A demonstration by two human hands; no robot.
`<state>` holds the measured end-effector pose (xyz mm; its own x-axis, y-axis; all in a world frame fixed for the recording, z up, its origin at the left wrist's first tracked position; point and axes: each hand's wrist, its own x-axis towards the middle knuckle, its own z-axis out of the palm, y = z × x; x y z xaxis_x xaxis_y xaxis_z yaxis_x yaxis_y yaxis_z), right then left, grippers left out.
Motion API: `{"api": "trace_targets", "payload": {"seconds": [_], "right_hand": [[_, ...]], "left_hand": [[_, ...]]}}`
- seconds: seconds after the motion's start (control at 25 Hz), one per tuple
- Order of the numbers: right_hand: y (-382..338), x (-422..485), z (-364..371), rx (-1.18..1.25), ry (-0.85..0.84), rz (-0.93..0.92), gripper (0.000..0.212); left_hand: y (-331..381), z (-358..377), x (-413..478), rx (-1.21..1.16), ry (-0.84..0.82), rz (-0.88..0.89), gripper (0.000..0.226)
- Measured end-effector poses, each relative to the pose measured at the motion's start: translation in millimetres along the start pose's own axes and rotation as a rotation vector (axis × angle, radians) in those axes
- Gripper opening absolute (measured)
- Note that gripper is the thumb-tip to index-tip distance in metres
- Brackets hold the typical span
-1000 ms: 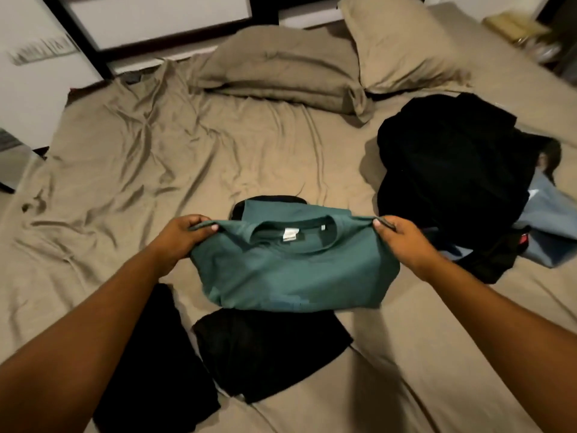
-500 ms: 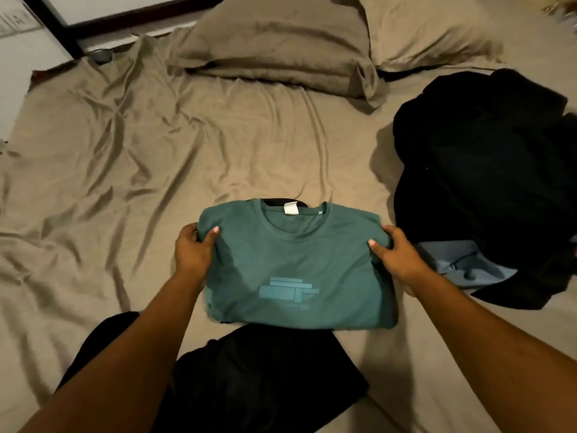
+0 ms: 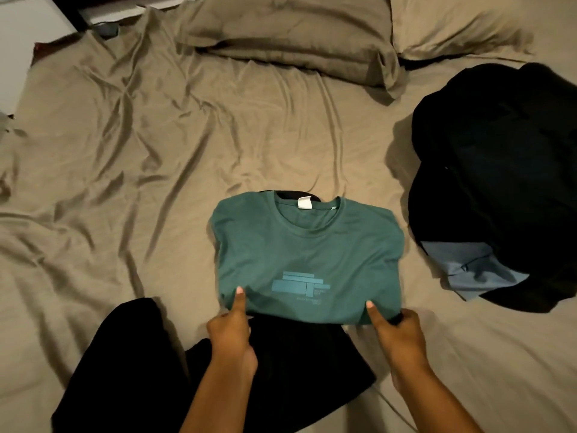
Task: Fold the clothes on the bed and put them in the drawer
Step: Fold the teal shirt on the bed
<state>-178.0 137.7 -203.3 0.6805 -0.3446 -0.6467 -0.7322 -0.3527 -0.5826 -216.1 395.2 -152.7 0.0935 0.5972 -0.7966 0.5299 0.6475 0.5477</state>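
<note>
A teal T-shirt (image 3: 307, 257), folded into a neat rectangle with its collar and white neck label facing away from the person and a pale block print showing on the front, lies near the middle of the bed (image 3: 125, 151) on a wrinkled tan sheet. The left hand (image 3: 229, 334) pinches the near edge of the shirt at its left corner, thumb pressed flat on top of the fabric and the other fingers curled underneath. The right hand (image 3: 398, 332) grips the same near edge at the right corner in the same way, thumb on top and fingers tucked below. The shirt's near edge overlaps a flat black garment (image 3: 296, 364) that spreads toward the person, and a sliver of black cloth also peeks out just behind the collar. Another dark piece (image 3: 125, 354) lies to the left of the forearms. To the right, apart from the shirt, a heap of black clothes (image 3: 499, 182) sits with a light blue garment (image 3: 468, 270) sticking out beneath it. Two tan pillows (image 3: 290, 35) rest at the head of the bed.
</note>
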Motion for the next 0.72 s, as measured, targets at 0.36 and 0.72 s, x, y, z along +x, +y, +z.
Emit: {"api": "trace_targets", "payload": {"seconds": [0.36, 0.72], "right_hand": [[-52.8, -30.2, -5.9, 1.176, -0.350, 0.323, 0.031], [-61.0, -64.2, -27.3, 1.415, -0.440, 0.220, 0.086]], "left_hand": [[29.6, 5.3, -6.2, -0.322, -0.237, -0.396, 0.025], [27.7, -1.5, -51.6, -0.813, -0.394, -0.347, 0.029]]}}
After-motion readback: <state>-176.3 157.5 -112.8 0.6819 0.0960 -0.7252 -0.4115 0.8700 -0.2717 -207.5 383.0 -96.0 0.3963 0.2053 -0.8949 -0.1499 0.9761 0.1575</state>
